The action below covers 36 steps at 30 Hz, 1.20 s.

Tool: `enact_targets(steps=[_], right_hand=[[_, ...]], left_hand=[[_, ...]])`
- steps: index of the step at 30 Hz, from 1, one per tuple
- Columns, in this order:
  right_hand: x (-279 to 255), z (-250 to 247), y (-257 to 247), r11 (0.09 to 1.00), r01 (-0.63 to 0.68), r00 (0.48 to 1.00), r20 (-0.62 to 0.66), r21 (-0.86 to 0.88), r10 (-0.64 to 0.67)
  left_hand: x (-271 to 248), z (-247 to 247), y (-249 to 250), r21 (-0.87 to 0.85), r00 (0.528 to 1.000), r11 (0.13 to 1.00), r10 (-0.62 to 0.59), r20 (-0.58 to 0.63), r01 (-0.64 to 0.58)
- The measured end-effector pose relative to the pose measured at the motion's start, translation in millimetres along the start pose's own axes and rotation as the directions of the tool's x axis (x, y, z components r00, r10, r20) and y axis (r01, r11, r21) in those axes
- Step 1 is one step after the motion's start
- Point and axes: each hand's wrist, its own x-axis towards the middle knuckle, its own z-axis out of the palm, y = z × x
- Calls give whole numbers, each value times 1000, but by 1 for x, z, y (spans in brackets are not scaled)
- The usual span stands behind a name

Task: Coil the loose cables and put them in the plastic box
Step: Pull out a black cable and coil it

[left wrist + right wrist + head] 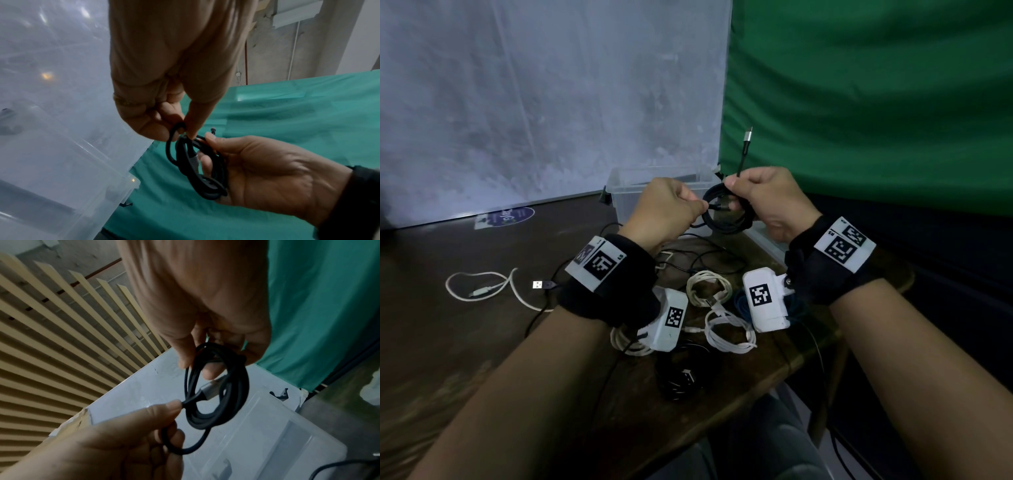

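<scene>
- The black cable is wound into a ring held between both hands, above the plastic box; one plug end sticks straight up past the right hand, the other runs sideways across the ring.
- The right hand grips the coil; the left hand pinches the sideways end.
- By my reading this coil is nearly finished, not yet boxed.
- Below the wrists, white cables lie bundled, others loose.

The hands hide much of the plastic box.
</scene>
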Motion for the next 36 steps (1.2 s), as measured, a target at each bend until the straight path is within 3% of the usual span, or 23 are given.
enact_targets(steps=[5, 10, 14, 21, 25, 28, 33, 36], right_hand=[[-5, 3, -8, 970, -85, 993, 102, 228, 63], [-8, 2, -5, 961, -118, 983, 167, 251, 77], [-7, 3, -3, 962, -97, 986, 155, 255, 59], [-6, 3, -2, 996, -17, 989, 149, 92, 3], [-5, 1, -1, 996, -6, 989, 148, 91, -7], [-5, 1, -1, 995, -23, 986, 164, 99, 6], [-11, 10, -1, 981, -71, 975, 222, 179, 30], [-14, 12, -1, 976, -114, 967, 244, 183, 68]], left_hand=[[-2, -1, 0, -106, 994, 992, -60, 94, 70], [-7, -5, 6, -234, 963, 961, -87, 254, 148], [-6, -9, 8, -323, 950, 918, -141, 277, 231], [-13, -7, 11, -298, 977, 943, -97, 191, 152], [-8, -12, 11, -374, 918, 866, -203, 342, 331], [-2, -13, 7, -418, 890, 796, -318, 327, 438], [-6, -13, 11, -572, 865, 651, -330, 379, 499], [-3, -11, 9, -560, 897, 706, -274, 347, 433]])
